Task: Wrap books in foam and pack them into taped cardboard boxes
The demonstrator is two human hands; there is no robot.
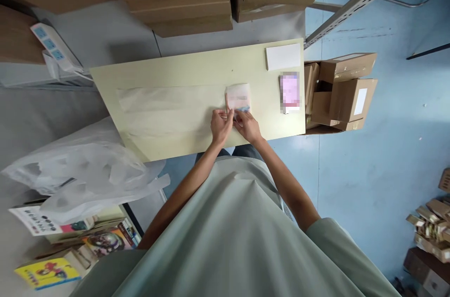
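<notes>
A small, flat, white-wrapped packet (238,95) with faint pink and blue print lies on the pale yellow table (168,67), right of its middle. At its near left corner my left hand (221,127) is closed, thumb and fingers pinching the edge. My right hand (249,127) is closed on the near right edge, fingers bent over the wrapping. The fingertips partly hide this edge. Left of the packet, a long, thin, pale sheet (168,99) lies flat. A blurred pink item (290,92) and a white rectangular piece (283,56) lie to the right.
Large cardboard boxes (183,2) stand beyond the table, beside a metal shelf post (362,2). An open carton of smaller boxes (351,95) is at the right end. Left are a power strip (52,44), a translucent plastic bag (94,166) and several books (49,271).
</notes>
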